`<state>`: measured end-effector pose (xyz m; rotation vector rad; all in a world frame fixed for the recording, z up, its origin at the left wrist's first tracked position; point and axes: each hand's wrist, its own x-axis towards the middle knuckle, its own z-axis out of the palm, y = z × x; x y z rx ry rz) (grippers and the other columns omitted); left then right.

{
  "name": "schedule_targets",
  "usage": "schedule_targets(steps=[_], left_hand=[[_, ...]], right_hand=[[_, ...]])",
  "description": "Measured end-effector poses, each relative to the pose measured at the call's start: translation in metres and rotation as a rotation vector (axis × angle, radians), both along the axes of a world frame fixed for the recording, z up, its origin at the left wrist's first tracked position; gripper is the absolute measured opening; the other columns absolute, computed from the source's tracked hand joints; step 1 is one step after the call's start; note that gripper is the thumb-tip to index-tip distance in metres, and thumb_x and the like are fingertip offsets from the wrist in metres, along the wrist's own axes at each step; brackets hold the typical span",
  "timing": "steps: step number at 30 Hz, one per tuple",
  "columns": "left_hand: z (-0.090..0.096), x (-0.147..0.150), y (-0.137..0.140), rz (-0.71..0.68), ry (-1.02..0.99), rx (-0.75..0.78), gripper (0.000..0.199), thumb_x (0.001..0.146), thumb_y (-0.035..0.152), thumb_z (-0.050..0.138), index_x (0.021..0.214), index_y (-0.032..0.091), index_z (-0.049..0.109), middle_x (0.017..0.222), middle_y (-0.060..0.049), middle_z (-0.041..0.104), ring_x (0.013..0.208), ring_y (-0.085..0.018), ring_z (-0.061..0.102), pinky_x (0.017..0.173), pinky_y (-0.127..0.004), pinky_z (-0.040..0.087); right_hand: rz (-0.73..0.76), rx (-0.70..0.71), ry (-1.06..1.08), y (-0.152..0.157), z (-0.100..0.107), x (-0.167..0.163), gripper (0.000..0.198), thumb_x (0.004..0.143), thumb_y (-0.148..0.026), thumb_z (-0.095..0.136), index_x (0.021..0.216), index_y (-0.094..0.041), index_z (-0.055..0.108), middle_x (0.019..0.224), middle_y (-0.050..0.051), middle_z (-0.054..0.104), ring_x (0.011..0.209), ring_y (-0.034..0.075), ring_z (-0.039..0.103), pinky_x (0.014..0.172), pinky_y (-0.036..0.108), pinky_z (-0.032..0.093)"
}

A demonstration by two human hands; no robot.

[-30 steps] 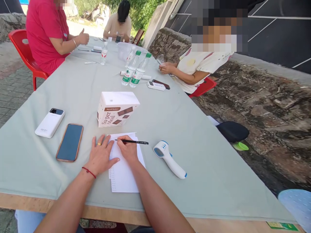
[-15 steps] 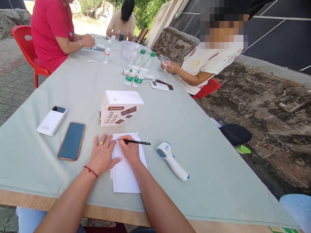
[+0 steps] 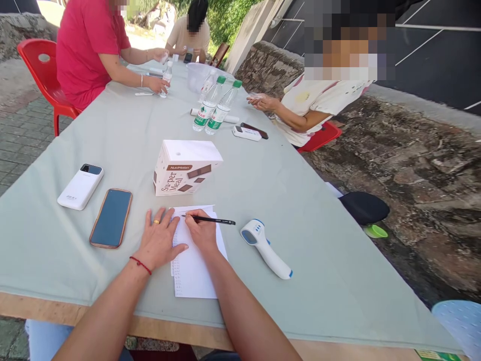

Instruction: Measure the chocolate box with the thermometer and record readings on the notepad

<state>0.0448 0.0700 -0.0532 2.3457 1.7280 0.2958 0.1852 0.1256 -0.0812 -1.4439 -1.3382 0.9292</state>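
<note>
My right hand (image 3: 202, 231) is closed around a black pen (image 3: 218, 219), its tip at the upper part of a white sheet of paper (image 3: 197, 276). Small handwriting runs down the sheet's left edge; I cannot read it. Fingers spread, my left hand (image 3: 160, 238) lies flat over the left side of the paper. Just beyond the sheet stands a white and brown box (image 3: 188, 168) marked "Super Meal". A white infrared thermometer (image 3: 266, 248) lies to the right of my right hand. Left of my left hand rests a smartphone (image 3: 110, 218) in a brown case.
A white power bank (image 3: 80, 187) lies at the left on the cloth-covered table (image 3: 319, 281). Two green-capped water bottles (image 3: 212, 108) stand farther back, near another white device (image 3: 246, 133) and a clear basin (image 3: 195, 75). Three people sit around the far part.
The pen has shifted slightly right with my right hand. The person in red has reached forward and taken hold of a small bottle. The person at right has lowered their hands slightly.
</note>
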Motion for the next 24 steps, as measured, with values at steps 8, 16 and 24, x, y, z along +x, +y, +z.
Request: schedule_targets(steps=[8, 16, 24], left_hand=[[-0.0002, 0.0001, 0.0001, -0.005, -0.002, 0.007, 0.063, 0.084, 0.054, 0.059, 0.135, 0.02, 0.048, 0.152, -0.013, 0.039, 0.143, -0.037, 0.028, 0.115, -0.064, 0.015], [0.0016, -0.0004, -0.0002, -0.005, -0.004, -0.01, 0.064, 0.084, 0.055, 0.059, 0.136, 0.018, 0.048, 0.153, -0.013, 0.037, 0.143, -0.036, 0.027, 0.115, -0.064, 0.014], [0.0032, -0.0004, -0.0004, -0.006, 0.003, -0.006, 0.063, 0.084, 0.054, 0.06, 0.136, 0.019, 0.048, 0.153, -0.013, 0.038, 0.143, -0.036, 0.028, 0.115, -0.064, 0.015]], right_hand=[[-0.009, 0.008, -0.009, 0.0, -0.0016, -0.0002, 0.014, 0.064, -0.035, 0.054, 0.064, -0.023, 0.06, 0.062, 0.0, 0.063, 0.064, 0.018, 0.055, 0.063, 0.032, 0.044], [0.002, -0.031, 0.017, -0.0009, 0.0014, 0.0, 0.014, 0.061, -0.035, 0.053, 0.064, -0.023, 0.059, 0.063, 0.0, 0.062, 0.063, 0.018, 0.054, 0.063, 0.032, 0.045], [-0.028, 0.001, 0.013, -0.0015, -0.0001, -0.0002, 0.013, 0.062, -0.033, 0.053, 0.064, -0.022, 0.059, 0.061, -0.001, 0.062, 0.061, 0.017, 0.054, 0.061, 0.031, 0.045]])
